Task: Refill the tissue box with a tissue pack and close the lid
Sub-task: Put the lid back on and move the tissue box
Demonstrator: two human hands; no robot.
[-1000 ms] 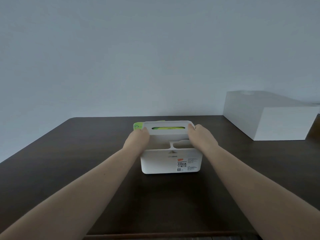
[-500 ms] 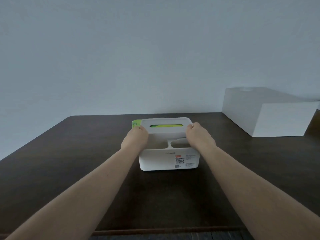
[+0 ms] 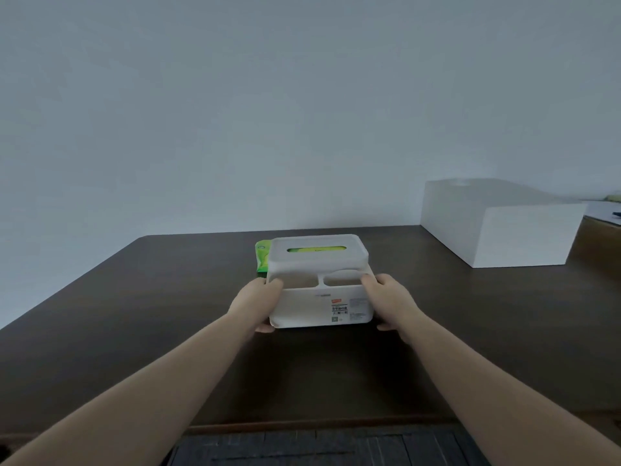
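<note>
On the dark surface (image 3: 134, 314), the white tissue box (image 3: 319, 307) sits gripped at its 2 ends by the left hand (image 3: 257, 302) and right hand (image 3: 391, 302). Behind it, touching its left rear corner, lies a green tissue pack (image 3: 262, 255); green shows through the lid (image 3: 317, 252) slot.

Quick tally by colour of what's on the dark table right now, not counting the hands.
White: 2, the tissue box, gripped at its sides by the left hand and the right hand, and the large box at far right.
Green: 1, the tissue pack behind the tissue box.
Total: 3
</note>
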